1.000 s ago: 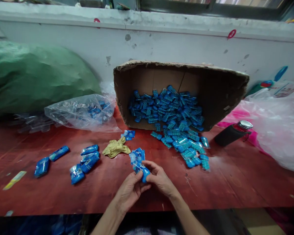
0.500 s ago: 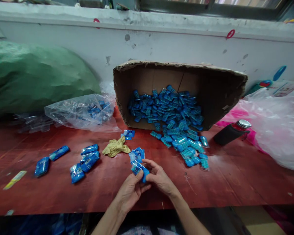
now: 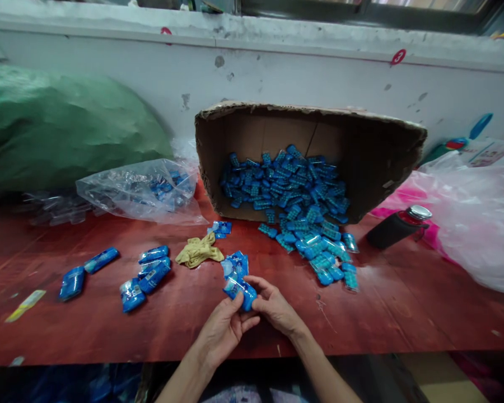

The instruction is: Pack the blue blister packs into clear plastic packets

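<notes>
Head-camera view, looking down at a red surface (image 3: 386, 313): a person's left hand (image 3: 224, 327) and right hand (image 3: 277, 308) meet at 6 o'clock, both pinching one blue packet (image 3: 240, 288) between thumb and fingertips, the left from below, the right at its nearer end. The packet is lifted just clear of the surface, directly in front of a small pile of like packets (image 3: 235, 263).

It looks light and soft, a glossy film wrap over small hard pieces, likely to crinkle and slide under the fingers; the safest hold appears to be across its filled middle or at the sealed ends, with light pressure.

At 12 o'clock a cardboard box (image 3: 382, 145) lies tipped on its side, mouth toward the person, holding a heap of blue pieces (image 3: 285, 187) that spills out onto the surface toward 1 o'clock. At 10 o'clock a clear plastic bag (image 3: 121, 193) holds a few more blue pieces plus clear material that cannot be made out. Behind it rests a bulging green sack (image 3: 63, 123), contents hidden. At 3 o'clock a large clear bag (image 3: 474, 224) lies over something pink, beside a dark bottle (image 3: 397, 226) on its side.

Filled packets (image 3: 145, 277) lie loose at 9 o'clock, and a crumpled yellow cloth (image 3: 197, 252) sits at 11 o'clock.
</notes>
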The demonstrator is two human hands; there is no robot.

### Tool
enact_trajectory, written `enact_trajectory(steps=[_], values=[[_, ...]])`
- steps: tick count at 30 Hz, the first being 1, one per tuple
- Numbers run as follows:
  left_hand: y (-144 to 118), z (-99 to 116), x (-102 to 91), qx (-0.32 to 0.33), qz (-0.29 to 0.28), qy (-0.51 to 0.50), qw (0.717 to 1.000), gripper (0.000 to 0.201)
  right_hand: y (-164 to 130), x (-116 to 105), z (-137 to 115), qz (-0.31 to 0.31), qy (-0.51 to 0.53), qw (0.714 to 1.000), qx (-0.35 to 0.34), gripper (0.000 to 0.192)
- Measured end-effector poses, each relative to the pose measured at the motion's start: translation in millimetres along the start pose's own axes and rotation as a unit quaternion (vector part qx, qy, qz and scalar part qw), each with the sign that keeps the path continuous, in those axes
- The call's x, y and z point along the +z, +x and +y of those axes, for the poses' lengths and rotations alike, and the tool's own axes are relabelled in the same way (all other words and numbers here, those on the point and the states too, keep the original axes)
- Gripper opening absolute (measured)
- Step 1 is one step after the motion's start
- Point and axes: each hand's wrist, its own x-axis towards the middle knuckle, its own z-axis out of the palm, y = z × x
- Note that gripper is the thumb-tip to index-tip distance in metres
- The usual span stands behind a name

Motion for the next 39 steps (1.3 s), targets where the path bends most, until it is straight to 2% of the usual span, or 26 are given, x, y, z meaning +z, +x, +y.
enact_trajectory(steps=[5, 9, 16, 18, 22, 26, 29, 33, 36, 39], values=[[1, -6, -0.7, 0.013, 0.022, -0.027, 0.999, 0.016, -2, 6, -3, 0.011, -0.038, 0.999, -0.008, 0.047], [0, -6, 0.7, 0.009, 0.015, -0.046, 0.999, 0.017, -5, 9, -8, 0.027, -0.073, 0.997, -0.019, 0.048], [-1, 1, 1.6, 0.01, 0.021, -0.016, 1.0, 0.02, -6, 11, -6, 0.046, -0.103, 0.992, -0.056, 0.049], [0, 4, -0.4, 0.013, 0.004, 0.0, 1.0, 0.02, -7, 14, -6, 0.048, -0.109, 0.991, -0.06, 0.05], [0, 8, -7.1, -0.001, -0.066, 0.004, 0.998, 0.023, -8, 16, -11, 0.042, -0.088, 0.995, -0.037, 0.056], [-1, 5, -10.5, -0.012, -0.108, -0.01, 0.994, 0.025, -8, 14, -12, 0.009, -0.053, 0.999, -0.002, 0.065], [-1, -2, -8.0, 0.004, -0.086, -0.035, 0.996, 0.022, -9, 13, -10, 0.007, -0.048, 0.999, 0.002, 0.064], [-1, -10, -3.5, 0.02, -0.046, -0.054, 0.997, 0.023, -11, 15, -9, 0.033, -0.109, 0.993, -0.034, 0.057], [-1, -9, -3.3, 0.02, -0.045, -0.038, 0.998, 0.021, -12, 16, -11, 0.039, -0.15, 0.987, -0.034, 0.056], [-1, -6, -4.1, 0.01, -0.052, -0.02, 0.998, 0.021, -11, 14, -11, 0.031, -0.135, 0.99, -0.011, 0.058]])
